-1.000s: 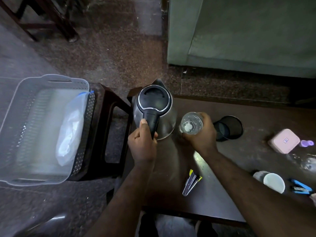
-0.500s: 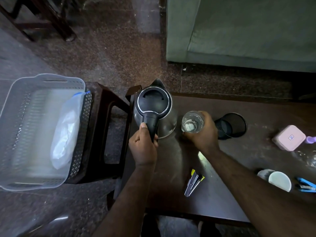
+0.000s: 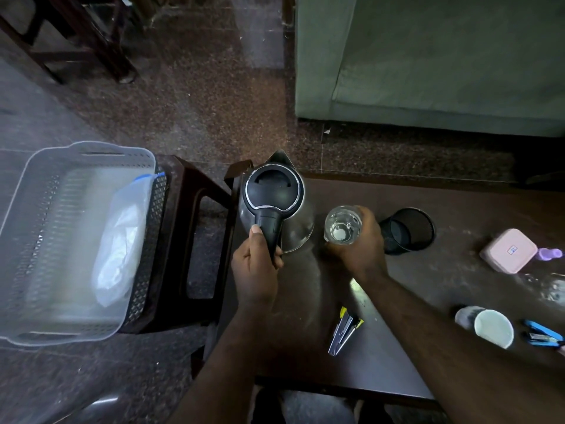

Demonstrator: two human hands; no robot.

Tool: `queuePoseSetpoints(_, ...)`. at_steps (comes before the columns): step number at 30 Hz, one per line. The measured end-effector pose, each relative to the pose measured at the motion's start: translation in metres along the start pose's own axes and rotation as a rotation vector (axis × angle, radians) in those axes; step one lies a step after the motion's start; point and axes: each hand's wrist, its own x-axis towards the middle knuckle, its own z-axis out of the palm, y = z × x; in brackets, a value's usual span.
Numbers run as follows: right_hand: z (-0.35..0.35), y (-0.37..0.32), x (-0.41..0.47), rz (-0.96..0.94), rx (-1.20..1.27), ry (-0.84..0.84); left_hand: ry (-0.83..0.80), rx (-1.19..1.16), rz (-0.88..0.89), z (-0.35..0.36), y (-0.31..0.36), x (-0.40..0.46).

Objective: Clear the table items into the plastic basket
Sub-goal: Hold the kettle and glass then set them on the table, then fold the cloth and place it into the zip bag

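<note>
My left hand (image 3: 255,264) grips the kettle (image 3: 275,203) handle | my right hand (image 3: 360,243) holds the glass (image 3: 341,224) | both on the counter (image 3: 443,286) | basket (image 3: 61,240) sits left

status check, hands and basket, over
Left hand grips steel kettle's black handle. Right hand holds clear glass. Translucent plastic basket holds plastic bag.

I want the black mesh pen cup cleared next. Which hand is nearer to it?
The right hand. It grips the glass just left of the pen cup. The left hand holds the kettle handle, farther left.
</note>
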Motion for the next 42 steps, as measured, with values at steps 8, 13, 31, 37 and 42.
queuePoseSetpoints(8,-0.009,-0.027,-0.028,0.062,-0.171,-0.007,-0.058,0.356,-0.028,-0.034,0.018,-0.015)
queuePoseSetpoints(13,-0.025,-0.093,-0.076,-0.048,-0.279,0.101,-0.042,0.837,0.334,-0.08,0.064,-0.045)
queuePoseSetpoints(31,0.147,-0.279,-0.125,-1.101,-1.029,-0.424,-0.193,1.629,0.23,-0.272,0.109,0.014)
queuePoseSetpoints(37,0.194,-0.269,-0.126,-0.417,-0.918,-0.433,-0.185,1.465,-0.159,-0.274,0.071,0.05)
queuePoseSetpoints(42,0.203,-0.275,-0.127,-0.114,-0.54,-0.427,-0.215,1.205,-0.321,-0.272,0.058,0.054)
